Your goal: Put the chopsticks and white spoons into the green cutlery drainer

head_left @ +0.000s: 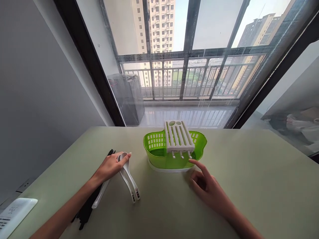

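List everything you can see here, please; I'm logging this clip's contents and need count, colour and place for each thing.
Drainer basket: one, green, on a white base, table centre.
Slotted rack: one, white, tilted across the basket's top.
Spoons: at least three, white, left of the basket.
Chopsticks: a bundle, black, under the left forearm.
Table: one, pale green, by the window.
Flat device: one, white, bottom left corner.
Left hand: resting on the spoons.
Right hand: forefinger pointing at the basket's base.
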{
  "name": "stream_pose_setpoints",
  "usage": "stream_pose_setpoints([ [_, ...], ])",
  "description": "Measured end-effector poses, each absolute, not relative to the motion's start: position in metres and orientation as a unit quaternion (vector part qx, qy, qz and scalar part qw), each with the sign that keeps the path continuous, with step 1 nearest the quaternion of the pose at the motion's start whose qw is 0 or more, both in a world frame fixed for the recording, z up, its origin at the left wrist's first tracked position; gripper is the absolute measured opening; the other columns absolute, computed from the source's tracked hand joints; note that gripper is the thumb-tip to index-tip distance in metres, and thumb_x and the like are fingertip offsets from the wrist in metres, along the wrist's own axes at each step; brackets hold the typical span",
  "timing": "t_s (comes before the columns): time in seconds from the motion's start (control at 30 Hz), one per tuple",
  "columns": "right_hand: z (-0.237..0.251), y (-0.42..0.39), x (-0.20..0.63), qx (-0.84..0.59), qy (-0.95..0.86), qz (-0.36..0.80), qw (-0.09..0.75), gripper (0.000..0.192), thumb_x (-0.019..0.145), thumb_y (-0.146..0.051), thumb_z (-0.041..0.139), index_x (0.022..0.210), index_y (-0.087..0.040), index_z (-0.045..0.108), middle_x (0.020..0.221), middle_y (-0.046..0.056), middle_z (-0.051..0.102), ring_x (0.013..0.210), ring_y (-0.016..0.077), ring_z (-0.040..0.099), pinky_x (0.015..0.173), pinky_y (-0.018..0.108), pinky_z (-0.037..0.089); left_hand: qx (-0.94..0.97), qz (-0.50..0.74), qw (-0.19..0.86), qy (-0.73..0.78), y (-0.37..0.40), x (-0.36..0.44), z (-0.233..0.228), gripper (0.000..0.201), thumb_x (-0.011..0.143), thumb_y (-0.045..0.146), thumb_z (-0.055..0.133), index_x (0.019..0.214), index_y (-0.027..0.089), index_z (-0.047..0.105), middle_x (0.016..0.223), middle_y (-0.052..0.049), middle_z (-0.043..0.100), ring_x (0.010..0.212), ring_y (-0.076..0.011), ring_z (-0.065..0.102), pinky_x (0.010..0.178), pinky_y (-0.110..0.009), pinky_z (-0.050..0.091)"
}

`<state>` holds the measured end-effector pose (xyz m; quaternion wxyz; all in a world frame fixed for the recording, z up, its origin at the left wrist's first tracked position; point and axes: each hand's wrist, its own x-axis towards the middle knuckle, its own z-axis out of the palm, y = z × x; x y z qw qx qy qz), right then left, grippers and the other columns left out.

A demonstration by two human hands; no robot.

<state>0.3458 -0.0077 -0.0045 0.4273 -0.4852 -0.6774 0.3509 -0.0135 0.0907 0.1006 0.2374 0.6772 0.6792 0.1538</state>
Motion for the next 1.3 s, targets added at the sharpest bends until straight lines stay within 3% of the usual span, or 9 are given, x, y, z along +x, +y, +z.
stream_pose_setpoints([
  [0.17,-0.005,-0.008,0.346,-0.485,-0.68,0.349,0.426,0.052,0.102,-0.026,0.049,0.151,-0.029,0.032,0.073,-0.008,0.048,0.059,0.0114,0.042,0.056,0.02,0.038,0.678,0.148,0.223,0.685,0.088,-0.007,0.094,0.045,0.083,0.064,0.059,0.064,0.023,0.06,0.063,-0.001,0.062,0.06,-0.0212,0.054,0.059,-0.027,0.035],
  [0.33,-0.006,-0.008,0.347,-0.491,-0.679,0.347,0.421,0.053,0.102,-0.027,0.05,0.152,-0.028,0.032,0.074,-0.007,0.05,0.06,0.0117,0.045,0.058,0.021,0.041,0.698,0.121,0.16,0.688,0.091,-0.01,0.077,0.051,0.089,0.068,0.049,0.08,0.022,0.07,0.088,-0.007,0.072,0.079,-0.0247,0.064,0.069,-0.029,0.044],
  [0.6,-0.009,-0.009,0.348,-0.488,-0.678,0.348,0.426,0.055,0.101,-0.025,0.05,0.153,-0.029,0.031,0.075,-0.007,0.051,0.061,0.0116,0.046,0.059,0.021,0.041,0.704,0.045,0.096,0.702,0.086,0.001,0.074,0.054,0.097,0.064,0.037,0.089,0.024,0.071,0.104,-0.007,0.069,0.086,-0.0246,0.069,0.072,-0.032,0.047],
  [0.8,-0.008,-0.009,0.348,-0.487,-0.678,0.348,0.427,0.055,0.101,-0.025,0.05,0.152,-0.03,0.032,0.074,-0.007,0.05,0.061,0.0118,0.046,0.059,0.02,0.042,0.695,-0.011,0.06,0.717,0.088,0.007,0.074,0.058,0.098,0.065,0.036,0.11,0.022,0.073,0.125,-0.011,0.066,0.095,-0.0312,0.072,0.076,-0.039,0.051],
  [1.07,-0.01,-0.008,0.348,-0.487,-0.675,0.357,0.424,0.056,0.101,-0.024,0.05,0.154,-0.031,0.031,0.074,-0.008,0.049,0.061,0.0112,0.045,0.059,0.02,0.04,0.716,-0.081,-0.023,0.693,0.088,0.019,0.076,0.052,0.104,0.053,0.032,0.112,0.016,0.067,0.12,-0.016,0.063,0.089,-0.0351,0.075,0.072,-0.042,0.054],
  [1.3,-0.01,-0.008,0.348,-0.486,-0.677,0.352,0.425,0.056,0.101,-0.024,0.05,0.153,-0.03,0.031,0.074,-0.007,0.05,0.06,0.0111,0.045,0.058,0.02,0.04,0.725,-0.108,-0.03,0.679,0.09,0.022,0.081,0.053,0.105,0.054,0.032,0.113,0.013,0.065,0.117,-0.017,0.064,0.091,-0.037,0.075,0.072,-0.044,0.056],
])
